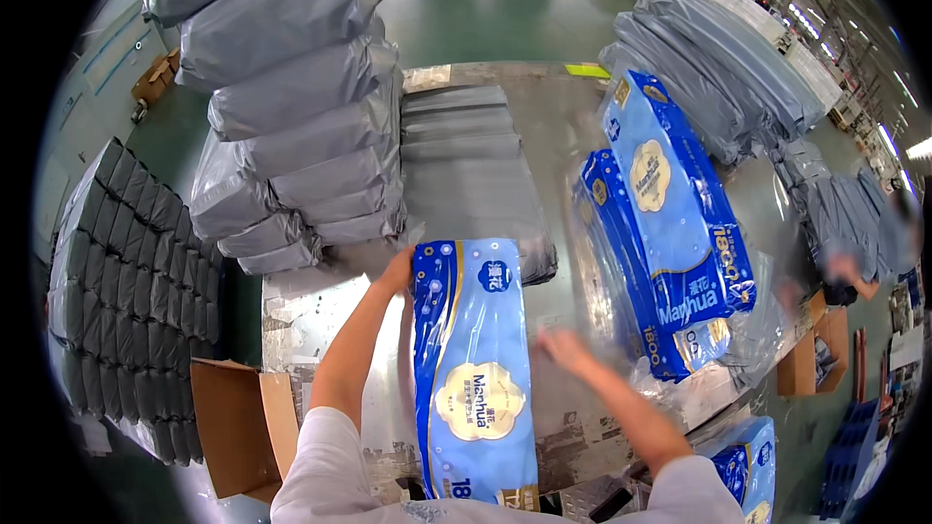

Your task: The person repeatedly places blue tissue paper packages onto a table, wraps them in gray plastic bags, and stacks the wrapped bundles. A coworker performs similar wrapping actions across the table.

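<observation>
My left hand [396, 270] fingers grip the far left corner of the blue tissue-roll pack [476, 369] | right hand [563, 349] open, blurred, just right of it | pack lies near-centre on tabletop [320, 311] | step: positioning the pack, I judge; next needs a right-side grip | flat grey mailer bags [466, 155] beyond.

The left hand [396, 270] is mostly hidden behind the blue tissue pack [476, 369], whose near end the picture's edge cuts off, and the right hand [561, 349] is motion-blurred.
</observation>
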A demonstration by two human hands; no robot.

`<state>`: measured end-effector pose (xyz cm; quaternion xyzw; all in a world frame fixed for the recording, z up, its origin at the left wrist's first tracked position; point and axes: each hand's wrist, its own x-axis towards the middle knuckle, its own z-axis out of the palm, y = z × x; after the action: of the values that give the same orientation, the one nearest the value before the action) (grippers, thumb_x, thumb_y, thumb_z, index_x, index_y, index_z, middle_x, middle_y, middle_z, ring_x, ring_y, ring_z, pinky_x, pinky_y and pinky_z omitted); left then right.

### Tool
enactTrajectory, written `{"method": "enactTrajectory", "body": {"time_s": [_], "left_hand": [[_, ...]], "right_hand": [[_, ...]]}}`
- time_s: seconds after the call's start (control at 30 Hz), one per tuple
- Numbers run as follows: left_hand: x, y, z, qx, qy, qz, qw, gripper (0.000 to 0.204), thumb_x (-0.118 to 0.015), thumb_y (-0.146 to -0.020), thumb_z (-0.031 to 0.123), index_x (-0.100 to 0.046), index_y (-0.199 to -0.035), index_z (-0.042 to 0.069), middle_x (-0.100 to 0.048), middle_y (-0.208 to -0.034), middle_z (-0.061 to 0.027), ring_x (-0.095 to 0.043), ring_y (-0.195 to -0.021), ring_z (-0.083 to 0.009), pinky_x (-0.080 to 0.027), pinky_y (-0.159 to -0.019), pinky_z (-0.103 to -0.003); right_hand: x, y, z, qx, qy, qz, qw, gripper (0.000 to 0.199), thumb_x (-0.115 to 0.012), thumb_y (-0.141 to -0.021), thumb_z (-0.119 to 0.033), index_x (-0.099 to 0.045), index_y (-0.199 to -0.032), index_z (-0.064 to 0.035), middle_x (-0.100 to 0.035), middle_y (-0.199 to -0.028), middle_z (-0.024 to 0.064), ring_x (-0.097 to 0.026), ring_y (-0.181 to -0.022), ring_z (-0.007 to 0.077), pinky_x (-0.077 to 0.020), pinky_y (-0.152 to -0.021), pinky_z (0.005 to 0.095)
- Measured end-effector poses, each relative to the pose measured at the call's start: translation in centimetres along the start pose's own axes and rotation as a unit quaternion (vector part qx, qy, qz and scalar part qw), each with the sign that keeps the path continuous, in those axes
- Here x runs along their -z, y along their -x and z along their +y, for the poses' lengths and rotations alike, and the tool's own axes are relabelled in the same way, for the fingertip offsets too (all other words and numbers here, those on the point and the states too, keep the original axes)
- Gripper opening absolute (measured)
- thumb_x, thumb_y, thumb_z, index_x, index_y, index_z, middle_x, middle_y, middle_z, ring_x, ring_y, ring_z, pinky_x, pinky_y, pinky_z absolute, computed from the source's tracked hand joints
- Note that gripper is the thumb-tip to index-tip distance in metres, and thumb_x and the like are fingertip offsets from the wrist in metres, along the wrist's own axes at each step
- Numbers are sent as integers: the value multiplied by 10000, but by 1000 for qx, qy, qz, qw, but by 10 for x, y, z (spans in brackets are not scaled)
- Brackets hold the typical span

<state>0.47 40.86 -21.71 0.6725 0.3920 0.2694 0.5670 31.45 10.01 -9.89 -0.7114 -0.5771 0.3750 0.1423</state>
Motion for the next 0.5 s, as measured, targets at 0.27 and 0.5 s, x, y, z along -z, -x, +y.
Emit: {"method": "enactTrajectory", "body": {"time_s": [0.27, 0.5], "left_hand": [[-32, 21, 91, -72, -448, -33, 890, 364, -616, -678, 152, -506, -1018, 80, -572, -924, -140, -567, -884, -321, -458, -744, -378], [-23, -22, 72, -39, -592, 180, 784, 301, -603, -677, 99, -403, -901, 81, -542, -829, -142, -568, -746, -338, -470, -616, -397]], "right_hand": [[39, -219, 4, 179, 306, 151, 923, 155, -497, -739, -121, -551, -865, -48, -566, -882, 114, -559, -819, 300, -450, -682, 394], [45, -218, -5, 135, -32, 286, 948, 74, -523, -777, -82, -529, -819, -22, -578, -729, 137, -577, -692, 290, -442, -601, 346]]}}
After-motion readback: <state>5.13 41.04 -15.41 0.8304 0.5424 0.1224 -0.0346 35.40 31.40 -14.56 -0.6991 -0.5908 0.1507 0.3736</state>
